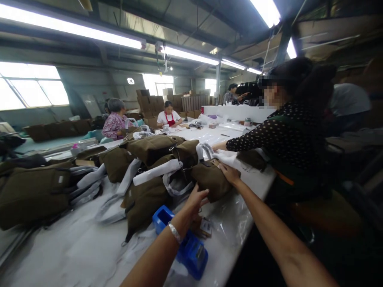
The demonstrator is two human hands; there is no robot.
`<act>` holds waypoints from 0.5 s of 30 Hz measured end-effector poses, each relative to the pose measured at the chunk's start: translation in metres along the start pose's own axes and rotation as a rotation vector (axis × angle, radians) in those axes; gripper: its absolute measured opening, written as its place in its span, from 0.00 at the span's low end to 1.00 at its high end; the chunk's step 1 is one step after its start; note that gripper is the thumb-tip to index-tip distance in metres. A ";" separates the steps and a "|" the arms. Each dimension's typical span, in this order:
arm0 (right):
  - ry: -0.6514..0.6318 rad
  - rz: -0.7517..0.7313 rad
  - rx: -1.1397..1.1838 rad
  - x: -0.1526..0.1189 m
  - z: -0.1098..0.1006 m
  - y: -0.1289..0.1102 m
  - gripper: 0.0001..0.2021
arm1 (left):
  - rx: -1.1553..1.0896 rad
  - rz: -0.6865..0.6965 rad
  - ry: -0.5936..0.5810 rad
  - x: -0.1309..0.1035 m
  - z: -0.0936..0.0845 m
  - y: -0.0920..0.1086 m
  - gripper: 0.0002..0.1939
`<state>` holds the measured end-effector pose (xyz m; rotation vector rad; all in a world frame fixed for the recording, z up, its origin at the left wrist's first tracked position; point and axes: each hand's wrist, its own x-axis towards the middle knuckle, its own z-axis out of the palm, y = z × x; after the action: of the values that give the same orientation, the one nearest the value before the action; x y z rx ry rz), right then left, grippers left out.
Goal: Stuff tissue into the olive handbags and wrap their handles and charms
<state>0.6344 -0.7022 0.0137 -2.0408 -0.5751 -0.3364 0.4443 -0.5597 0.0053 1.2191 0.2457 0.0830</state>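
Observation:
An olive-brown fabric handbag [211, 181] with a wrapped handle [205, 150] is between my two hands at the table's right side. My right hand [229, 174] grips its upper right part, fingers lying over the top. At its lower left edge my left hand [196, 201] holds on, the thumb in front of the cloth and some fingers hidden. Below my left wrist sits a blue tape dispenser [196, 255], partly covered by the forearm. A card tag [206, 227] lies beside it.
Several more olive bags [32, 195] with plastic-wrapped straps [157, 171] are heaped across the left and middle of the white table [77, 243]. A co-worker in a dotted sleeve [254, 135] reaches in from the right. Other people sit at the far end; cartons [151, 105] stand behind.

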 end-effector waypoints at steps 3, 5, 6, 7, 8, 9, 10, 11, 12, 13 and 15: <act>-0.040 0.071 -0.134 0.004 -0.007 -0.001 0.19 | -0.046 0.047 -0.021 0.013 0.009 -0.004 0.42; -0.047 0.106 -0.234 0.000 -0.004 -0.003 0.23 | -0.048 0.058 -0.041 0.021 0.013 -0.007 0.40; -0.054 0.109 -0.282 -0.003 0.000 -0.004 0.26 | -0.037 0.047 -0.051 0.025 0.014 -0.009 0.40; -0.063 0.102 -0.326 -0.007 0.006 -0.006 0.28 | -0.019 0.029 -0.057 0.028 0.014 -0.011 0.39; -0.069 0.088 -0.368 -0.012 0.014 -0.008 0.31 | 0.005 0.005 -0.058 0.030 0.013 -0.012 0.39; -0.072 0.067 -0.411 -0.017 0.022 -0.010 0.33 | 0.033 -0.022 -0.052 0.030 0.011 -0.014 0.39; -0.068 0.044 -0.452 -0.023 0.029 -0.011 0.34 | 0.064 -0.047 -0.042 0.027 0.008 -0.015 0.39; -0.062 0.022 -0.488 -0.029 0.036 -0.012 0.34 | 0.094 -0.065 -0.032 0.022 0.004 -0.016 0.39; -0.054 0.002 -0.517 -0.036 0.042 -0.013 0.34 | 0.121 -0.076 -0.025 0.013 -0.001 -0.015 0.38; -0.050 -0.013 -0.531 -0.042 0.045 -0.012 0.34 | 0.146 -0.081 -0.026 0.001 -0.006 -0.014 0.37; -0.053 -0.026 -0.521 -0.053 0.049 -0.005 0.33 | 0.184 -0.089 -0.040 -0.032 -0.018 -0.006 0.32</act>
<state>0.5871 -0.6719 -0.0312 -2.5495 -0.5889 -0.4878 0.4086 -0.5519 -0.0013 1.3891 0.2769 -0.0417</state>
